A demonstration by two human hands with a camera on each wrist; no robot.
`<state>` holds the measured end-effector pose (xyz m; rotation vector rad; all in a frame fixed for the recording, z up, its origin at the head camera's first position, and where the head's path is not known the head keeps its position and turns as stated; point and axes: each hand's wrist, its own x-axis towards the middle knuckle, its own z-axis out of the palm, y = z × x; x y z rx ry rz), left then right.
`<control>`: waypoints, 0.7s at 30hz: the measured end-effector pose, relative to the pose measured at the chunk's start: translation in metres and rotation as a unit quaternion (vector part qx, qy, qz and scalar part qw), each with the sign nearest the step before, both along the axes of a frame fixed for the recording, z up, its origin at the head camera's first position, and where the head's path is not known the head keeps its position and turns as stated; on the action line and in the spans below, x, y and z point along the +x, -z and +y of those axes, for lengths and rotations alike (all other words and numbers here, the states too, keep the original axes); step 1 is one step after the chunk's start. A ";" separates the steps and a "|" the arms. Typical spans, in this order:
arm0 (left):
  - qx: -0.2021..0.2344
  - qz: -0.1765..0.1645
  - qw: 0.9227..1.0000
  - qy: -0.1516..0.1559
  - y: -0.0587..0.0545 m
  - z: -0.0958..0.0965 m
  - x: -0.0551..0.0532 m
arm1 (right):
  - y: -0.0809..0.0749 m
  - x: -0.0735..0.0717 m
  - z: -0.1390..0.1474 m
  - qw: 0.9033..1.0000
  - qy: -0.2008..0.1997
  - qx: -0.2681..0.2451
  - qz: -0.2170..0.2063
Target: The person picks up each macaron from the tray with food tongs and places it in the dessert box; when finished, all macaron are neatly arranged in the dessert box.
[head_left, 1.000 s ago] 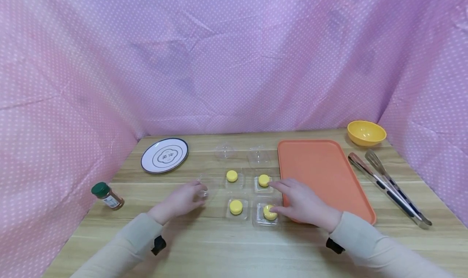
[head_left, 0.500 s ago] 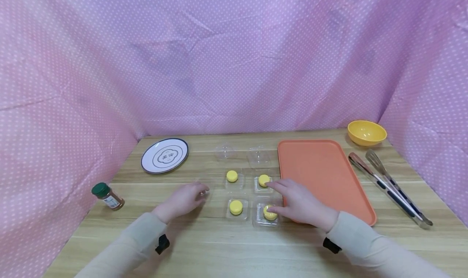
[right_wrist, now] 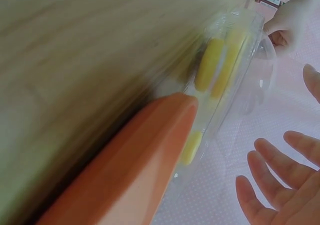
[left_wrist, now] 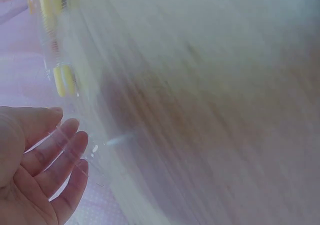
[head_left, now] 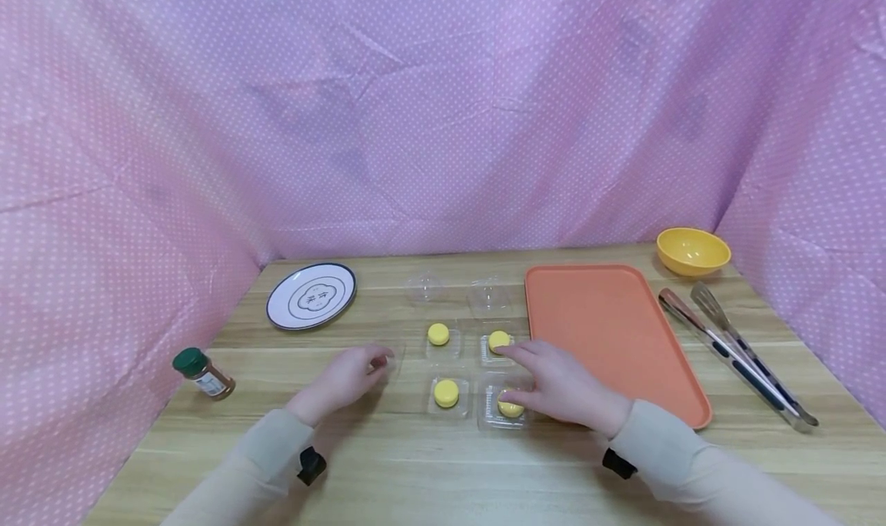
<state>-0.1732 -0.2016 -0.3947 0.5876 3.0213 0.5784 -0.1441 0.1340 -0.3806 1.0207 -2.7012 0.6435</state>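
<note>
In the head view, my left hand pinches the edge of a clear plastic lid between thumb and fingers, left of the yellow macarons. Much of that lid is hard to make out. Each macaron sits in a clear plastic box: far left macaron, near left macaron, far right macaron, near right macaron. Over the right-hand pair hovers my right hand, fingers spread and holding nothing; its thumb partly covers the near one. The right wrist view shows its fingers apart from the boxes.
Two clear lids, one left and one right, lie behind the boxes. An orange tray borders them on the right, then metal tongs and a yellow bowl. At left are a white plate and a spice jar.
The clear lid at my left hand has tipped toward the boxes, the hand shifting slightly right with it. My right hand has drifted a little left over the macarons.
</note>
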 end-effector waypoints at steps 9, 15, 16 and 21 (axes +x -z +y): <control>0.040 0.029 0.998 -0.028 -0.012 -0.001 -0.002 | 0.001 -0.003 -0.012 1.000 -0.021 -0.003 -0.004; 0.070 0.066 0.995 -0.029 -0.018 -0.004 -0.003 | 0.001 -0.003 -0.016 1.000 -0.024 -0.002 -0.002; 0.077 0.074 0.994 -0.028 -0.019 -0.004 -0.003 | 0.001 -0.003 -0.016 1.000 -0.024 -0.002 -0.004; 0.106 0.105 0.988 -0.026 -0.024 -0.001 -0.003 | 0.001 -0.005 -0.018 1.000 -0.027 -0.001 -0.002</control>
